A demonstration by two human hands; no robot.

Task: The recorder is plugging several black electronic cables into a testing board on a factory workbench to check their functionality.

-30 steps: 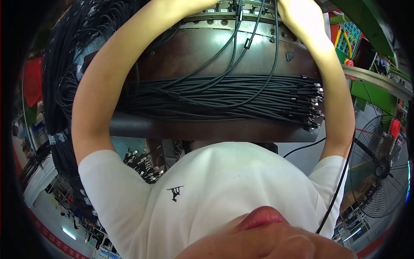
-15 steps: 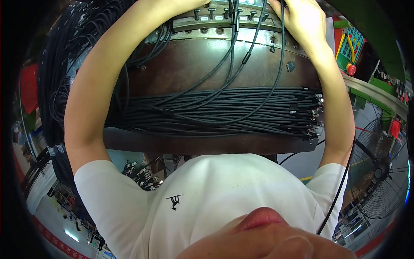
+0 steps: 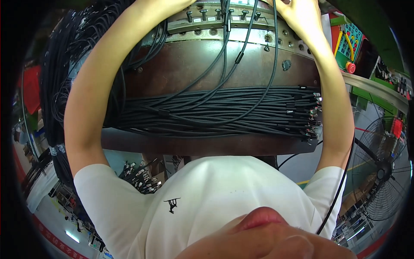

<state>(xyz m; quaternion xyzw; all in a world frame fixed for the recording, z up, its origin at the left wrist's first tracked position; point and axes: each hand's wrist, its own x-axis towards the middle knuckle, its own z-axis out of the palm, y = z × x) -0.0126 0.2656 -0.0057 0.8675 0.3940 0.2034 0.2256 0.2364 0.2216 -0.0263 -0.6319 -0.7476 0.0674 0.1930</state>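
My left hand (image 3: 184, 3) is at the top edge, where little more than its wrist side shows; its fingers are cut off. On the right, my right hand (image 3: 297, 15) reaches to the metal fixture, thumb side close to a black cable (image 3: 274, 52); the fingertips run out of the picture. Several black cables rise from a thick cable bundle (image 3: 207, 112) toward the fixture between my hands. One carries a small black sleeve (image 3: 239, 57). The curved metal fixture (image 3: 181, 26) has a row of black knobs (image 3: 217, 14).
The bundle lies across a brown table (image 3: 172, 73), connector ends (image 3: 316, 114) at the right. Masses of black cables (image 3: 56, 95) hang at the left. A control panel with a red button (image 3: 350, 67) and a black fan (image 3: 381, 172) stand right. Below is a box of connectors (image 3: 140, 179).
The fixture and rising cables sit slightly farther left and lower in the picture. My right hand has shifted slightly up and left; my left hand has slipped further past the top edge.
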